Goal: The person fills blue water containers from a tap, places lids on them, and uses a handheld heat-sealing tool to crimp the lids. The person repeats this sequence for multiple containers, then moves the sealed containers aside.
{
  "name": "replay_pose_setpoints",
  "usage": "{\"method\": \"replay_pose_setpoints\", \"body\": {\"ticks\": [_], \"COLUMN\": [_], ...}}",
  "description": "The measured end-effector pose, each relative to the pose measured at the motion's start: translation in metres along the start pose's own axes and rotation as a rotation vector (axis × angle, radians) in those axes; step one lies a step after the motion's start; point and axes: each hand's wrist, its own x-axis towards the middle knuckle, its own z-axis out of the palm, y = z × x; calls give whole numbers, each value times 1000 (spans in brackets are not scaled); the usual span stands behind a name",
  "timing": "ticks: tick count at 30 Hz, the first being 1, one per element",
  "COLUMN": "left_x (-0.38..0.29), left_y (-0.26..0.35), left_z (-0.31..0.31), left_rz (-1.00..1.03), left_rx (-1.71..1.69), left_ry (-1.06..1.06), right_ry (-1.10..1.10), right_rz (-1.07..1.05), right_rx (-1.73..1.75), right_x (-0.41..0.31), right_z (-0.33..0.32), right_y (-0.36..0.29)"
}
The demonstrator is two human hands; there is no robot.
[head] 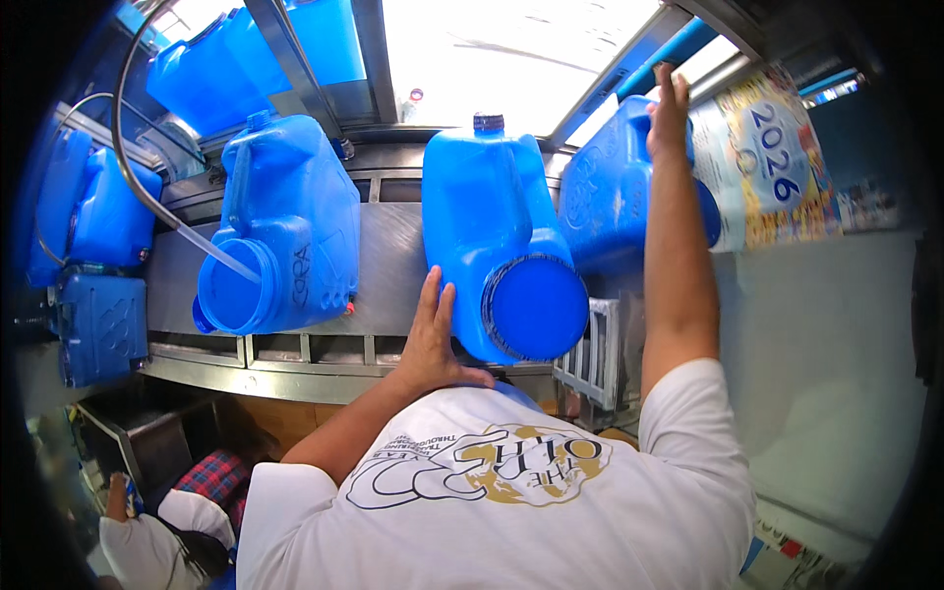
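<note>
A blue plastic water jug (487, 221) with a dark small cap and a wide blue lid stands before me on the metal counter. Against its lower left side rests my left hand (436, 339), fingers spread. My right hand (667, 118) is raised at the upper right, beside another blue jug (612, 184); whether it touches that jug or the frame behind is unclear. Left of centre, an uncapped blue jug (317, 228) bearing handwriting has a clear hose (214, 251) running into its wide mouth.
More blue containers stand at the far left (118, 199) and upper left (214, 81). A grey slatted rack (594, 354) is below the right jug. A printed calendar (774, 162) hangs at right. Another person (158, 538) is at lower left, beside a metal box (133, 450).
</note>
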Motion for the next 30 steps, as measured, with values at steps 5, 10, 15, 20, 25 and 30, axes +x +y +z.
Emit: {"method": "replay_pose_setpoints", "body": {"ticks": [5,10,15,20,25,30], "left_x": [2,13,21,34,53,90], "left_y": [-12,-16,-19,-24,-34,-51], "left_z": [18,21,23,22,18,16], "left_rz": [-79,-58,-66,-73,-55,-31], "left_rx": [-9,2,-5,8,14,48], "left_ry": [7,37,31,18,3,-10], "right_ry": [24,157,-13,-339,-438,-168], "right_rz": [-98,-113,-144,-177,-239,28], "right_rx": [155,157,18,-31,60,120], "right_x": [107,113,83,49,-52,-268], "right_z": [39,60,86,121,50,-18], "right_y": [-5,1,-7,-36,-21,38]}}
